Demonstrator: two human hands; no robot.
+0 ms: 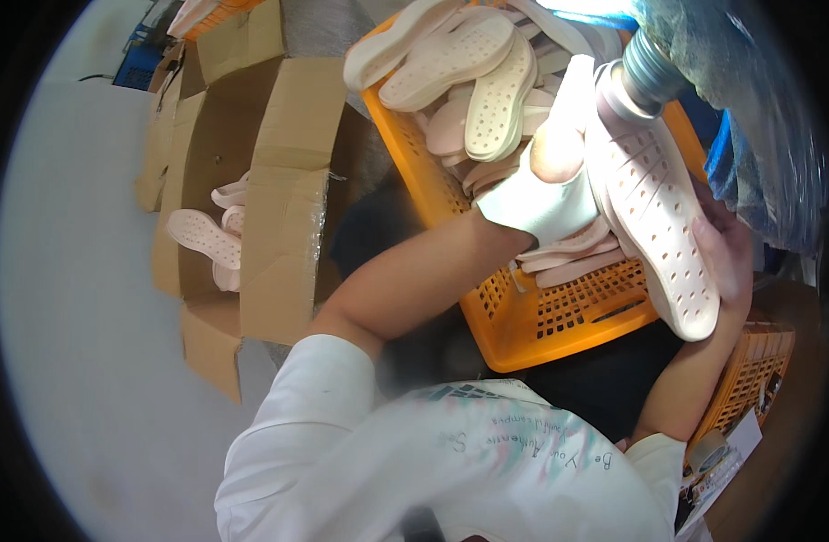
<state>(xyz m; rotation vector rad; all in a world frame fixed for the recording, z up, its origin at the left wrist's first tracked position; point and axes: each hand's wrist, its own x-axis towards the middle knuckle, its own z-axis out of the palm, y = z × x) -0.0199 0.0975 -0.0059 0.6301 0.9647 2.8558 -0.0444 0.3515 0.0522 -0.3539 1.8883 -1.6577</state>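
A pale pink shoe sole (663,221), pierced with holes, is tilted above the right side of an orange plastic basket (514,348). My right hand (723,253) closes round its lower right edge, with some fingers hidden behind it. My left hand (554,185), in a white glove that leaves part of the thumb bare, is closed at the sole's upper left edge. Glare washes out its fingertips. A ridged grey tube-like fitting (645,77) overlaps the sole's top end. More soles (496,104) lie heaped in the basket.
An open cardboard box (284,199) stands at the left with several pink soles (207,237) in it. Clear plastic wrapping (758,117) hangs at the upper right. Another orange basket (753,361) is at the right, beside a tape roll (706,452).
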